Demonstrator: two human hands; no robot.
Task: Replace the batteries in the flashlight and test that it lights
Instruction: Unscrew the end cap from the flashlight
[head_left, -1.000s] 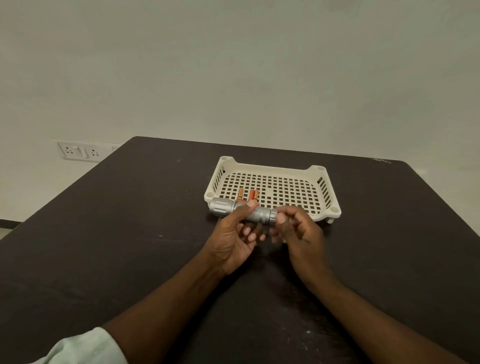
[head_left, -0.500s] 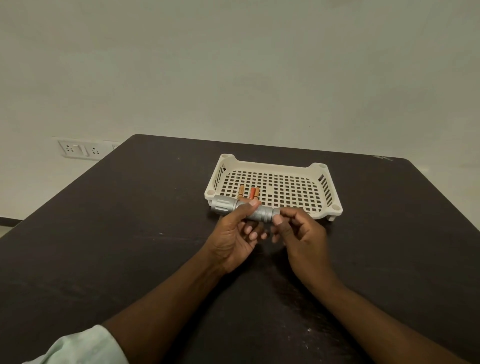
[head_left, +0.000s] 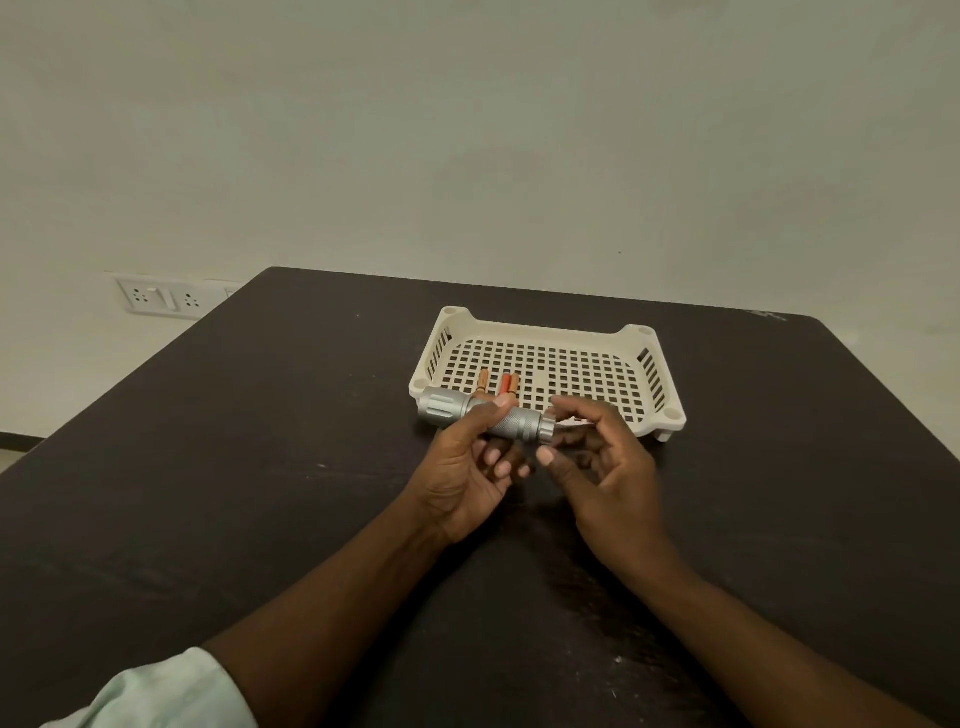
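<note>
We see a silver flashlight (head_left: 485, 417) held above the dark desk (head_left: 260, 467), just in front of the near rim of a cream perforated tray (head_left: 652, 358). Its wide, ribbed head points toward the left edge of the desk and its knurled tail end points right, tilted slightly down.

Our left hand (head_left: 470, 467) grasps the flashlight around its middle: the thumb lies over the top of the barrel and the fingers curl beneath it, their tips showing below. Our right hand (head_left: 605, 462) sits at the tail end with its fingers and thumb curved loosely around the end cap. The thumb tip (head_left: 545, 457) lies just under the cap, and the other fingers arch above and beyond it. We cannot tell whether they actually touch or pinch the cap.

The tray sits toward the far edge of the desk, near its middle. Inside it, by the near left corner, we count 3 batteries (head_left: 506, 383) lying side by side, orange and tan, their near ends hidden behind the flashlight.

A pale sleeve (head_left: 156, 696) covers our left arm at the near left corner of the view. A white socket plate (head_left: 156, 297) is on the wall beyond the desk's left edge
</note>
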